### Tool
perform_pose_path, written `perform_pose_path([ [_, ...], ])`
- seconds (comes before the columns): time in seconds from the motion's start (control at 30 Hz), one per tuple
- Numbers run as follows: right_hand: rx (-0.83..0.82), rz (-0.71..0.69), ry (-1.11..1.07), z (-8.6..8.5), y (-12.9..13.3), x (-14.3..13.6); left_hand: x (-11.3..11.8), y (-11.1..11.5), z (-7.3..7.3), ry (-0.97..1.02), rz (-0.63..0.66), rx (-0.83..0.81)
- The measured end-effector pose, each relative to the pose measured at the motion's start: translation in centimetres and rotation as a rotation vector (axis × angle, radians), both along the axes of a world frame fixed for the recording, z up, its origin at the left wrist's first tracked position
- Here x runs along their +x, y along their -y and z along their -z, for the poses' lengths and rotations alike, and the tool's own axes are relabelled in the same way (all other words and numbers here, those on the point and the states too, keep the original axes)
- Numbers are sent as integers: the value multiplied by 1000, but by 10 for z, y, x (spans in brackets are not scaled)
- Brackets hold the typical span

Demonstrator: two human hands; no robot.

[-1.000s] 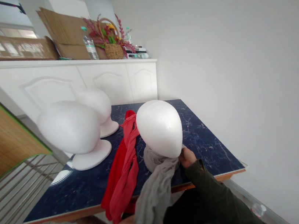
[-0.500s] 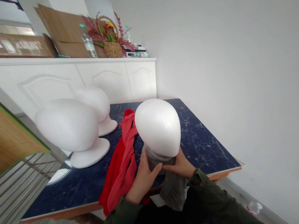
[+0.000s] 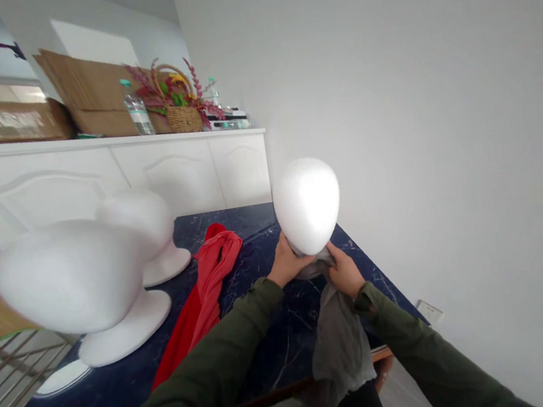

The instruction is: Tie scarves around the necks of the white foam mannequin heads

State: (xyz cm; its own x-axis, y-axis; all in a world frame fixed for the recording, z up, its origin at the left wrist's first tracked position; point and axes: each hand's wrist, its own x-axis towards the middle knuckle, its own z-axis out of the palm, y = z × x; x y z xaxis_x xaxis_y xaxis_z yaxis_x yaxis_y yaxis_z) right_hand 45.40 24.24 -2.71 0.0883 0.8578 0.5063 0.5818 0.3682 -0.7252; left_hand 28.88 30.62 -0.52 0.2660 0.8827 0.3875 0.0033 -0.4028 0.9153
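A white foam mannequin head (image 3: 308, 204) stands on the right part of the table, with a thin grey scarf (image 3: 340, 342) around its neck. The scarf's loose length hangs over the front edge toward my lap. At the left of the neck, my left hand (image 3: 288, 262) is closed on the scarf, its thumb in front and its fingertips hidden behind the head. My right hand (image 3: 345, 270) grips the scarf at the right of the neck, just above the hanging part. A twisted red scarf (image 3: 211, 279) lies left of my hands.
Two more white mannequin heads, a near one (image 3: 69, 275) and a far one (image 3: 140, 222), stand on the left of the dark blue marbled table (image 3: 265, 339). Behind is a white cabinet (image 3: 180, 169) bearing cardboard, a bottle and a flower basket (image 3: 183, 118). A wall rises at the right.
The mannequin head between my hands is farther from me and more to the right. More of the grey scarf's hanging length shows. My view has shifted too.
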Motion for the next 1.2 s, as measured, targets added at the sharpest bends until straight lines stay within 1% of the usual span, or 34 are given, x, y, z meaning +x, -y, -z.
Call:
perform_pose_path([
  [0.07, 7, 15, 5, -9, -33, 28, 30, -40, -3, -22, -9, 103],
  [0.13, 10, 18, 4, -13, -65, 55, 58, -74, -4, -21, 3, 136],
  [0.2, 5, 15, 5, -10, -92, 77, 80, -100, -3, -24, 27, 138],
  [0.27, -6, 18, 2, -3, -113, 92, 96, -117, 3, -42, 36, 125],
  [0.33, -14, 25, -8, 7, -126, 99, 106, -129, 12, -62, 25, 91],
  [0.43, -20, 37, -35, 23, -136, 99, 109, -141, 29, -80, 19, 40],
  [0.53, -32, 33, -59, 36, -139, 96, 102, -146, 43, -97, 37, 15],
  [0.6, -50, 24, -64, 43, -141, 96, 95, -146, 48, -108, 40, -3],
  [0.67, -75, 24, -61, 47, -141, 98, 88, -141, 50, -115, 38, -24],
  [0.77, -113, 52, -43, 50, -139, 101, 79, -121, 49, -135, 38, -48],
  [0.83, -143, 90, -26, 51, -133, 100, 68, -98, 47, -172, 49, -68],
  [0.9, -173, 136, -13, 50, -121, 97, 51, -68, 43, -223, 72, -95],
  [0.97, -202, 172, -1, 47, -101, 89, 24, -29, 35, -274, 116, -125],
  [1.03, -224, 197, 57, 44, -71, 76, -13, 17, 22, -348, 199, -132],
  [1.1, -200, 206, 159, 40, -30, 58, -55, 67, 7, -520, 336, -75],
  [1.13, -160, 207, 207, 40, -7, 47, -77, 92, 1, -578, 360, -53],
  [1.17, -104, 205, 236, 41, 17, 35, -97, 117, -1, -607, 360, -48],
  [1.2, -45, 214, 239, 44, 40, 21, -116, 140, 0, -635, 371, -72],
])
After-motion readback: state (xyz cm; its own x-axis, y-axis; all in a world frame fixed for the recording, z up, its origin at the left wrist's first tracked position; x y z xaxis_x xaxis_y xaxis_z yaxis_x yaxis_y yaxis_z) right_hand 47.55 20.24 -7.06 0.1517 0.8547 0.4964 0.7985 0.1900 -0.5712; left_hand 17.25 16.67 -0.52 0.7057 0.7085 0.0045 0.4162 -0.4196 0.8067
